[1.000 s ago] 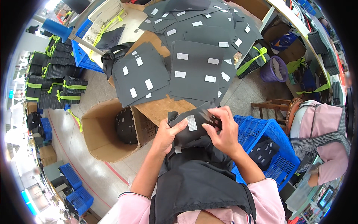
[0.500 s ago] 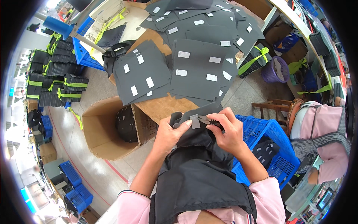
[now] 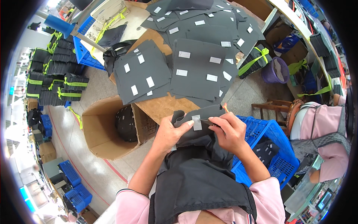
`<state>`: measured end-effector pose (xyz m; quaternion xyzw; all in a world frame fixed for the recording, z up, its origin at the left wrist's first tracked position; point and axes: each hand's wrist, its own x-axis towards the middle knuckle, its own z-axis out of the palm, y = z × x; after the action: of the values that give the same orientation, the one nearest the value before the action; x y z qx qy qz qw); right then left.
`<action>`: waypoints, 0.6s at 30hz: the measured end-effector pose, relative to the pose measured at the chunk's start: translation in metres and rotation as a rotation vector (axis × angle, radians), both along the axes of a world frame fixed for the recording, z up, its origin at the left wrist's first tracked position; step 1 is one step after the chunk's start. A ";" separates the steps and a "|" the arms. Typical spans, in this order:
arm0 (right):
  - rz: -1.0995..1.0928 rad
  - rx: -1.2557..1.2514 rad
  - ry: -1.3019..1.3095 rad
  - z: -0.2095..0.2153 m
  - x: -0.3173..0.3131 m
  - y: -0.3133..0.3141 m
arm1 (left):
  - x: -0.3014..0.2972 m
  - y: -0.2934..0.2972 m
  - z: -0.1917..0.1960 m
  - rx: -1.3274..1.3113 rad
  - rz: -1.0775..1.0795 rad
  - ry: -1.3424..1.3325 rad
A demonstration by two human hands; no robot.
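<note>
My left hand (image 3: 172,133) grips the upper edge of a dark fabric piece (image 3: 194,164) with a small grey patch (image 3: 196,122) on it. That fabric hangs down over my lap. My right hand (image 3: 231,131) pinches a thin dark tool beside the patch, and a small orange flame (image 3: 226,107) shows just above the fingers. Both hands meet over the fabric's top edge, close to the table's near edge.
Dark fabric panels with grey patches (image 3: 194,67) cover the brown table (image 3: 164,106). An open cardboard box (image 3: 108,130) stands at the left, a blue crate (image 3: 272,149) at the right. Bundled stacks (image 3: 56,80) lie on the floor. Another person in pink (image 3: 324,138) sits at far right.
The two hands have shifted slightly on the fabric, bringing the grey patch up between them. A small flame now shows above my right hand.
</note>
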<state>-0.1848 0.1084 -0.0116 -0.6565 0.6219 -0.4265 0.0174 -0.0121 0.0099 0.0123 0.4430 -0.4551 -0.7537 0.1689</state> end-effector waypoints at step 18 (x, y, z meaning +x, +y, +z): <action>0.139 0.740 -1.180 -0.035 -0.003 -0.021 | 0.027 -0.051 0.000 0.122 0.216 0.099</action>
<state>-0.1875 0.0878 -0.0468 -0.3045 0.5694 -0.4698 0.6020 0.0147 -0.0411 0.0122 0.4611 -0.3493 -0.7783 0.2441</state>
